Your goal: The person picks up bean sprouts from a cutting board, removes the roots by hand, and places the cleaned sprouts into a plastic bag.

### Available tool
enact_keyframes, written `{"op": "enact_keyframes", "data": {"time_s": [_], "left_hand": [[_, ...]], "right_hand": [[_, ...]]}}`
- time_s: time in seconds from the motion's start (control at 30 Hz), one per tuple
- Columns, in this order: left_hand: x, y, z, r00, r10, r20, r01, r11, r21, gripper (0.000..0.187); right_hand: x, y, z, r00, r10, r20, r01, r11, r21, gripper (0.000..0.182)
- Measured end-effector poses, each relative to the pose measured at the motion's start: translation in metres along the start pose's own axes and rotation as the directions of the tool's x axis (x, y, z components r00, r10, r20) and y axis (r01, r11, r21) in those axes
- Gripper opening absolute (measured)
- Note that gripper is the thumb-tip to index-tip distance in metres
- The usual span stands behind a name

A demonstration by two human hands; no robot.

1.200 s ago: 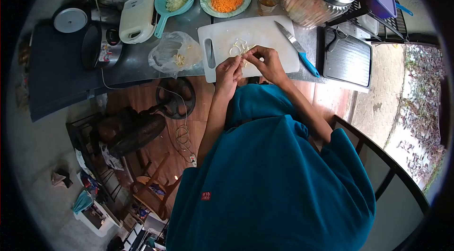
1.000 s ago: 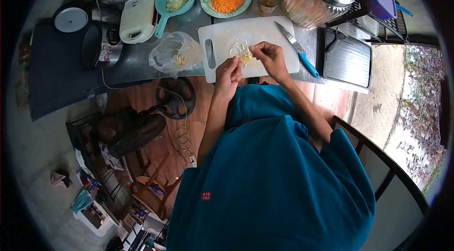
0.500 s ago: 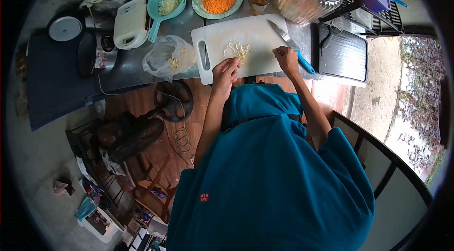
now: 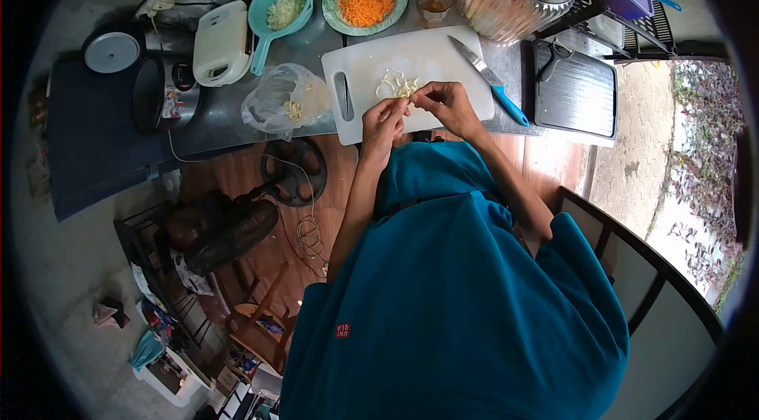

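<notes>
Pale bean sprouts [image 4: 393, 86] lie in a small loose pile on the white cutting board [image 4: 364, 64]. At the near edge of that pile, my left hand [image 4: 383, 122] is closed in a pinch on a bean sprout, its fingertips partly hidden. My right hand [image 4: 452, 109] pinches at the same spot, thumb and forefinger meeting the left fingertips. A knife [image 4: 484, 72] with a blue handle rests slantwise on the board's right side, beyond my right hand. Left of the board sits a clear plastic bag [image 4: 273, 96] with more sprouts inside.
Behind the board stand a teal strainer [image 4: 257, 60] of pale shreds, a plate [image 4: 336, 20] of shredded carrot, a glass [image 4: 435, 5] and a large lidded jar [image 4: 506, 5]. A white sandwich maker [image 4: 221, 40] is at left, a ridged griddle [image 4: 575, 100] at right.
My right hand has moved left from beside the knife handle to meet my left hand over the sprouts. The left hand has shifted slightly right.
</notes>
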State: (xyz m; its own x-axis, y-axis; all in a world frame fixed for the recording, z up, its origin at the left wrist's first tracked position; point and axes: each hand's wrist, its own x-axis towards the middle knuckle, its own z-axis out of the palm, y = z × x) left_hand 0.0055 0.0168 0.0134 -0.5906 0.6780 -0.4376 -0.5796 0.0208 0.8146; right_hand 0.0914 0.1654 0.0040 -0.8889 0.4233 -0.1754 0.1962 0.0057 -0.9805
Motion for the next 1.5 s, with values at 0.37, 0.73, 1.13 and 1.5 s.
{"op": "enact_keyframes", "data": {"time_s": [0.37,0.73,1.13,1.5], "left_hand": [[0.001,-0.003,-0.01,0.996,-0.067,0.063,0.071,0.995,-0.069,0.019],[0.002,-0.007,-0.008,0.996,-0.083,0.019,0.083,0.996,-0.006,0.021],[0.003,-0.017,-0.013,0.995,-0.098,-0.008,0.098,0.993,0.069,0.024],[0.015,-0.031,-0.03,0.992,-0.117,-0.039,0.12,0.991,0.062,0.023]], "right_hand": [[0.009,0.018,-0.024,0.998,-0.031,-0.056,0.037,0.994,0.105,0.019],[0.006,0.085,-0.05,0.898,-0.332,-0.289,0.064,0.749,-0.66,0.019],[0.0,0.041,-0.011,0.976,0.04,-0.213,-0.042,0.999,-0.005,0.022],[0.007,0.099,-0.069,0.917,-0.038,-0.396,-0.169,0.865,-0.473,0.026]]}}
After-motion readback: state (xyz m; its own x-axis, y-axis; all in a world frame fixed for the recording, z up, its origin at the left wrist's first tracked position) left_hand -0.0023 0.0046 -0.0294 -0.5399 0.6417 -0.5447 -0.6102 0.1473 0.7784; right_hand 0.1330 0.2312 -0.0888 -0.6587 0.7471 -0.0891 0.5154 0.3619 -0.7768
